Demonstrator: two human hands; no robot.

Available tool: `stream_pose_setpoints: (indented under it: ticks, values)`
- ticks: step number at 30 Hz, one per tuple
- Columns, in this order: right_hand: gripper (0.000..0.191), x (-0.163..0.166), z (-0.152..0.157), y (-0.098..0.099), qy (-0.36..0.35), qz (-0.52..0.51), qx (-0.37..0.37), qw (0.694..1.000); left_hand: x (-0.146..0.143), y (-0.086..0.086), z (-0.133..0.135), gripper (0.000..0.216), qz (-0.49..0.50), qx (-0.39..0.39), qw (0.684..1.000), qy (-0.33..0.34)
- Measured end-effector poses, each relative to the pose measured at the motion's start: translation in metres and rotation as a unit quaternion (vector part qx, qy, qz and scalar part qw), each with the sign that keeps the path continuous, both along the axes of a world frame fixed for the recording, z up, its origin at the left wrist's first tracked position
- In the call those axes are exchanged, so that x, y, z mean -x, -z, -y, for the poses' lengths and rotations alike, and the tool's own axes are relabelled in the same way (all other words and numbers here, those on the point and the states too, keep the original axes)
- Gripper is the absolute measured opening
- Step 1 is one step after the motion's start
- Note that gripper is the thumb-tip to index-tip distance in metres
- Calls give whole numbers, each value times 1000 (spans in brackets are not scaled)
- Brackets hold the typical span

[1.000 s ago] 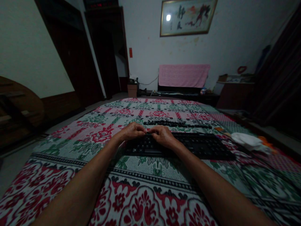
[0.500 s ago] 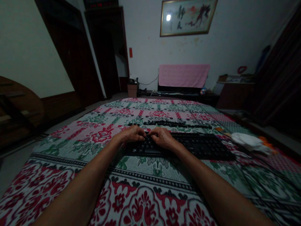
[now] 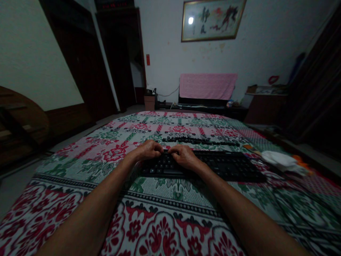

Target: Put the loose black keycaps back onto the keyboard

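A black computer keyboard [image 3: 231, 169] lies flat on the patterned cloth, with a white-lettered block of keys showing between my forearms. My left hand [image 3: 149, 149] is at its upper left part, fingers curled and thumb near the fingertips. Close beside it, my right hand [image 3: 183, 155] rests over the keys with thumb and forefinger brought together in a pinch. The fingertips of both hands nearly meet by the keyboard's back edge. Whatever lies between them is too small and dark to make out. Behind the keyboard, several small black pieces [image 3: 197, 140] that look like loose keycaps form a long row.
A flowered red, green and white cloth [image 3: 165, 227] covers the surface. To the right lie a white cloth [image 3: 279, 159], an orange item [image 3: 302, 163] and dark cables [image 3: 285, 202]. A pink cloth [image 3: 207, 86] hangs over something by the far wall.
My left hand has shifted slightly up and away from the keys, its thumb drawn back toward the back edge. My right hand is almost still.
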State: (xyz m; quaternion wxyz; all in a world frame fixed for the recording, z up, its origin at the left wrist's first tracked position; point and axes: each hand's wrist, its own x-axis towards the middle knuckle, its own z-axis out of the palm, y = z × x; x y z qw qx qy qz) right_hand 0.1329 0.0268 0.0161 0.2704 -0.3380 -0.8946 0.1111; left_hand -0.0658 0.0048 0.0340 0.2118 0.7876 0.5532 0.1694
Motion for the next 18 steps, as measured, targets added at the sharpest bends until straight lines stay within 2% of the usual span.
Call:
stream_pose_setpoints:
  ticks: [5,11,15,18]
  values:
    - [29,0,1,0,-1,10,-1,1000,-2,-4,3,28,-20,55,998,9]
    - [28,0,0,1,-2,14,-9,1000,-3,-1,0,24,-39,27,999,-3]
    - [27,0,-1,2,-7,7,-6,1000,-1,0,-1,26,42,33,998,-41]
    - [25,0,-2,4,-22,-30,-4,999,-2,-2,0,30,163,60,983,-61]
